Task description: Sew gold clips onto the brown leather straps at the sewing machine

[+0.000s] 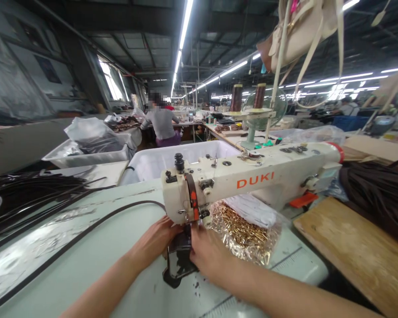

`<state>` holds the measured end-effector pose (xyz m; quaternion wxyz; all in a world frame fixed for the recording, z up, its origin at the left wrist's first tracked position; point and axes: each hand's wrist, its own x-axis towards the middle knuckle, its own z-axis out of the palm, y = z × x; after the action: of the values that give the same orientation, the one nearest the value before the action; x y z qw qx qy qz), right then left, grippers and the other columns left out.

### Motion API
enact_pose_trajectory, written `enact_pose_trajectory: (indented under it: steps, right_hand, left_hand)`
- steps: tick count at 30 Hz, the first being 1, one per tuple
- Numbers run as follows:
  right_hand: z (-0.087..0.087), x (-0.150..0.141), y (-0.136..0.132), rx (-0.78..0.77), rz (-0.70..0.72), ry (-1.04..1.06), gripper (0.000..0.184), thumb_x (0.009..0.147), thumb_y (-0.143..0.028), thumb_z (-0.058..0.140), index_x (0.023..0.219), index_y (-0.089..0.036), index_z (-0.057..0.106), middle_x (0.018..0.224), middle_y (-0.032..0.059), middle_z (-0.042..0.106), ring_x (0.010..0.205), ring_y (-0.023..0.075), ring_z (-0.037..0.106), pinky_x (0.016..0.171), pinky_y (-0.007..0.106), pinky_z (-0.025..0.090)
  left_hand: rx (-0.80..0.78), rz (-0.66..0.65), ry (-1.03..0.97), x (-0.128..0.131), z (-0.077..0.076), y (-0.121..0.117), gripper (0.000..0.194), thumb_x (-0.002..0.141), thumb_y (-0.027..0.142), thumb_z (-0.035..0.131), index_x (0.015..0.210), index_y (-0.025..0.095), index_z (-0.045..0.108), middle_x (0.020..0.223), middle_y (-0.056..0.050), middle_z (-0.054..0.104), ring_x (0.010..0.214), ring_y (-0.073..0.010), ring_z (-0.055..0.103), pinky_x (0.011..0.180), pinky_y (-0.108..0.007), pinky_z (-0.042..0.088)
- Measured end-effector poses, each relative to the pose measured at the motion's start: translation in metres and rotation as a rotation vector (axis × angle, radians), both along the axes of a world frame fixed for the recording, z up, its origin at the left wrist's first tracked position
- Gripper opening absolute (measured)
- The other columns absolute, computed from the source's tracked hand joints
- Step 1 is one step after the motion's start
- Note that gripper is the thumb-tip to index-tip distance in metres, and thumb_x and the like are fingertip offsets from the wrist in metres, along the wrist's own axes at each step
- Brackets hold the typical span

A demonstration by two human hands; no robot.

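Under the head of a cream sewing machine (219, 181) marked DUKI, both hands work close to the needle area. My left hand (162, 233) comes in from the left, fingers together, tips partly hidden by the machine head. A long dark strap (119, 206) curves over the pale green table to its fingertips and passes behind the head. My right hand (208, 252) is closed on the other side, fingers curled; what they pinch is hidden. Between the hands lies the dark, shiny plate (179, 258) of the machine bed.
A clear bag of gold metal clasps (242, 229) lies behind my right hand. Dark straps (29, 198) pile up at left, more dark strips (378, 194) at right by a wooden board (354, 251). A white bin (185, 154) stands behind the machine. Farther back, a person (162, 123) sits.
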<state>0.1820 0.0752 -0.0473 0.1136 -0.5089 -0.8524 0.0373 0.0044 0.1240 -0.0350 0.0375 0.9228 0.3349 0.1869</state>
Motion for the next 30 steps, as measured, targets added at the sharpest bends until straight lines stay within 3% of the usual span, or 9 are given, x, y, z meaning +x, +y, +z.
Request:
enact_pose_trajectory:
  steps: [3, 6, 11, 16, 23, 30]
  right_hand:
    - [0.000, 0.001, 0.005, -0.107, -0.119, 0.240, 0.030, 0.073, -0.009, 0.047, 0.101, -0.014, 0.056, 0.089, 0.0088, 0.064, 0.080, 0.0211, 0.060, 0.069, 0.028, 0.045]
    - [-0.001, 0.013, 0.011, -0.128, -0.190, 0.362, 0.022, 0.077, -0.010, 0.045, 0.092, -0.016, 0.059, 0.091, 0.0079, 0.064, 0.085, 0.0205, 0.060, 0.074, 0.027, 0.043]
    - [0.000, 0.041, 0.028, -0.010, -0.072, 0.376, 0.023, 0.082, -0.016, 0.050, 0.104, -0.013, 0.057, 0.097, 0.0100, 0.064, 0.093, 0.0224, 0.058, 0.079, 0.028, 0.042]
    - [-0.005, 0.049, 0.042, -0.014, -0.071, 0.328, 0.010, 0.080, -0.024, 0.060, 0.085, -0.015, 0.062, 0.090, 0.0074, 0.065, 0.088, 0.0211, 0.059, 0.076, 0.027, 0.041]
    - [-0.012, 0.050, 0.047, -0.042, -0.019, 0.484, 0.008, 0.077, -0.022, 0.066, 0.073, -0.017, 0.061, 0.080, 0.0005, 0.063, 0.076, 0.0146, 0.058, 0.067, 0.021, 0.038]
    - [-0.012, 0.051, 0.047, -0.069, -0.011, 0.523, 0.014, 0.078, -0.026, 0.066, 0.070, -0.017, 0.059, 0.078, 0.0009, 0.064, 0.073, 0.0147, 0.058, 0.065, 0.022, 0.038]
  left_hand:
    - [-0.026, -0.018, 0.053, -0.001, 0.004, 0.000, 0.030, 0.093, 0.022, 0.040, 0.114, 0.027, 0.061, 0.105, -0.004, 0.065, 0.102, -0.0190, 0.059, 0.087, -0.030, 0.050]
    - [0.013, 0.023, 0.099, -0.001, -0.002, -0.007, 0.032, 0.093, 0.021, 0.037, 0.114, 0.026, 0.061, 0.105, -0.006, 0.063, 0.103, -0.0212, 0.058, 0.086, -0.033, 0.051]
    - [-0.067, 0.321, 0.088, 0.007, -0.017, -0.026, 0.031, 0.093, 0.028, 0.036, 0.107, 0.024, 0.064, 0.098, -0.006, 0.062, 0.092, -0.0228, 0.060, 0.078, -0.037, 0.052]
    - [-0.264, 0.484, -0.134, 0.019, -0.023, -0.023, 0.022, 0.085, 0.033, 0.052, 0.100, 0.027, 0.067, 0.102, -0.003, 0.062, 0.098, -0.0216, 0.059, 0.086, -0.035, 0.046]
    - [-0.336, 0.504, -0.166, 0.021, -0.026, -0.014, 0.020, 0.084, 0.031, 0.051, 0.093, 0.026, 0.069, 0.096, -0.002, 0.068, 0.091, -0.0212, 0.061, 0.081, -0.033, 0.044]
    - [-0.348, 0.463, -0.180, 0.023, -0.018, -0.010, 0.023, 0.084, 0.028, 0.049, 0.091, 0.022, 0.070, 0.096, -0.003, 0.070, 0.091, -0.0221, 0.063, 0.080, -0.032, 0.045]
